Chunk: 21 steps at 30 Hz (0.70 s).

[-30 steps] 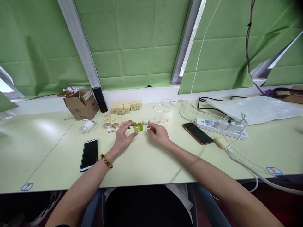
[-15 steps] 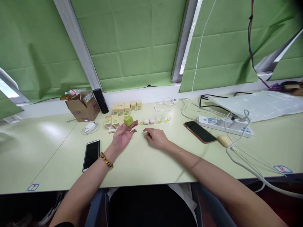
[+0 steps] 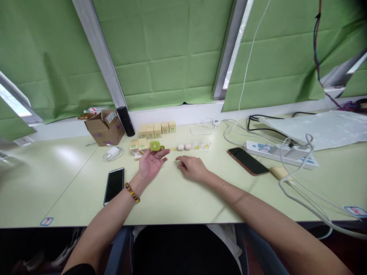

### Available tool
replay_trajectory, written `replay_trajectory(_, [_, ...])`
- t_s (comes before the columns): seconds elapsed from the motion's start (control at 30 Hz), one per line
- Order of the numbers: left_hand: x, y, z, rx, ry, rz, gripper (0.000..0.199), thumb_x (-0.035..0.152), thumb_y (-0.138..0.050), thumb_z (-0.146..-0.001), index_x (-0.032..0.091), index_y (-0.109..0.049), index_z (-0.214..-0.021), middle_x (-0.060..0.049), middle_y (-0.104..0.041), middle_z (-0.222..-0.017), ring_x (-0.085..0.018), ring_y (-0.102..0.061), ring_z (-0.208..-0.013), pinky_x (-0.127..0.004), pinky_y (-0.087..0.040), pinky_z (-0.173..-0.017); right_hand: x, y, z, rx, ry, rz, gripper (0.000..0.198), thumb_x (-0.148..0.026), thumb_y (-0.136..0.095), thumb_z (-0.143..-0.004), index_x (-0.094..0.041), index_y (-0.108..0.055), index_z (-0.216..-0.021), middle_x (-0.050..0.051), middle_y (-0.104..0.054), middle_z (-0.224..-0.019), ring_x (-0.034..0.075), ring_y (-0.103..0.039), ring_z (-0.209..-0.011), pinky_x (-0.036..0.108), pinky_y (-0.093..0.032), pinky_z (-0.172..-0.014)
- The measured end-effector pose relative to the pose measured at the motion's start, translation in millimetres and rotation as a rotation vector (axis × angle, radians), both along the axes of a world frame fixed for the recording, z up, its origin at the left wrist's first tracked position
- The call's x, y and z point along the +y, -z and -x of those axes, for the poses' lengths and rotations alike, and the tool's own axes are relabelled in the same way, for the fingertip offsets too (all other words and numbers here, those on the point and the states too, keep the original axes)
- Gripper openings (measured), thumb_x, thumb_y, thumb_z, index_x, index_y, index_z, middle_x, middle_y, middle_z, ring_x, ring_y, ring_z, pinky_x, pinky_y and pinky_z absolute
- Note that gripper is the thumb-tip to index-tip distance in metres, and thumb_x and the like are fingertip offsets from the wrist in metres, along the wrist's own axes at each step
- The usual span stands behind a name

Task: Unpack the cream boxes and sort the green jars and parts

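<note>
Palm up, my left hand (image 3: 150,165) holds a small green rounded block (image 3: 155,146) by the thumb and fingers, with a lighter panel facing me. A smaller green piece shows just right of it; I cannot tell if it belongs to the block. My right hand (image 3: 193,167) rests low over the table, index finger stretched out, thumb apart, with nothing visible in it. Beyond it stand two small pale pink cylinders (image 3: 184,147) and clear little containers (image 3: 200,144) with yellow bits inside. Two opened small cartons (image 3: 138,145) lie beside my left hand.
Several small tan boxes (image 3: 157,130) line the back. At left are a cardboard box (image 3: 105,131), a black cylinder (image 3: 126,121), a coiled white charger (image 3: 113,153) and a phone (image 3: 114,186). Rightward lie another phone (image 3: 248,161), a power strip (image 3: 282,154) and loose cables.
The green block has turned in my left hand, so a different side faces me. My right hand has stayed in nearly the same place; the whole view has shifted slightly.
</note>
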State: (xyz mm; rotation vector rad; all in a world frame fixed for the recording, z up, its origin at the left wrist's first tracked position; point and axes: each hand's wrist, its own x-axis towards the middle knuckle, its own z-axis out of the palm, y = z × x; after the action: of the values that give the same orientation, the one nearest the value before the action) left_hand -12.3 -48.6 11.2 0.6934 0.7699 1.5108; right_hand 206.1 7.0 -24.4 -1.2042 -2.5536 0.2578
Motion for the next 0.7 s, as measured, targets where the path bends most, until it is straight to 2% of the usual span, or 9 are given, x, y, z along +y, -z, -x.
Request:
replay_trajectory(0.13, [0, 0.8, 1, -0.025, 0.015, 0.012, 0.047, 0.048, -0.041, -0.104, 0.013, -0.07, -0.098, -0.022, -0.079, -0.104, -0.031, -0.074, -0.109, -0.042, -0.057, -0.083, 1, 2, 0, -0.006, -0.009, -0.017, 0.034, -0.029, -0.057, -0.1, -0.025, -0.064, -0.133, 0.006, -0.077, -0.114, 0.022, -0.071, -0.095, 0.029, -0.04, -0.07])
replay_trajectory(0.23, [1, 1.3, 3, -0.018, 0.037, 0.022, 0.047, 0.053, -0.046, -0.102, 0.013, -0.07, -0.1, -0.019, -0.079, -0.093, -0.026, -0.075, -0.086, -0.037, -0.054, -0.072, 1, 2, 0, -0.01, -0.019, -0.026, 0.033, -0.028, -0.057, -0.1, -0.025, -0.064, -0.132, 0.006, -0.077, -0.114, 0.022, -0.071, -0.094, 0.029, -0.039, -0.068])
replay_trajectory(0.33, [1, -0.1, 4, -0.016, 0.034, 0.015, 0.048, 0.057, -0.048, -0.102, 0.014, -0.069, -0.098, -0.012, -0.075, -0.075, -0.02, -0.066, -0.066, -0.031, -0.047, -0.059, 0, 1, -1, -0.017, -0.02, -0.018, 0.032, -0.028, -0.057, -0.1, -0.025, -0.065, -0.131, 0.006, -0.077, -0.115, 0.022, -0.071, -0.095, 0.029, -0.038, -0.067])
replay_trajectory(0.47, [0, -2.4, 3, 0.07, 0.032, -0.034, 0.048, 0.064, -0.053, -0.098, 0.017, -0.065, -0.096, -0.003, -0.065, -0.061, -0.015, -0.051, -0.052, -0.027, -0.036, -0.052, 0, 0, -1, -0.019, -0.03, -0.023, 0.032, -0.028, -0.057, -0.1, -0.025, -0.065, -0.131, 0.006, -0.077, -0.115, 0.022, -0.071, -0.094, 0.029, -0.039, -0.067])
replay_trajectory(0.57, [-2, 0.3, 3, 0.36, -0.078, -0.178, 0.045, 0.064, -0.059, -0.096, 0.02, -0.064, -0.1, -0.001, -0.065, -0.06, -0.014, -0.045, -0.049, -0.028, -0.033, -0.053, -1, -1, -1, -0.021, -0.034, -0.022, 0.033, -0.028, -0.057, -0.1, -0.025, -0.065, -0.131, 0.006, -0.077, -0.115, 0.022, -0.071, -0.095, 0.029, -0.039, -0.068])
replay_trajectory(0.7, [-7, 7.7, 7, 0.977, -0.231, -0.434, 0.044, 0.05, -0.076, -0.087, 0.022, -0.068, -0.12, -0.002, -0.069, -0.068, -0.02, -0.058, -0.064, -0.032, -0.041, -0.068, 0, -1, 0, -0.037, -0.035, -0.031, 0.031, -0.028, -0.057, -0.1, -0.025, -0.065, -0.13, 0.006, -0.076, -0.115, 0.022, -0.071, -0.095, 0.029, -0.04, -0.068])
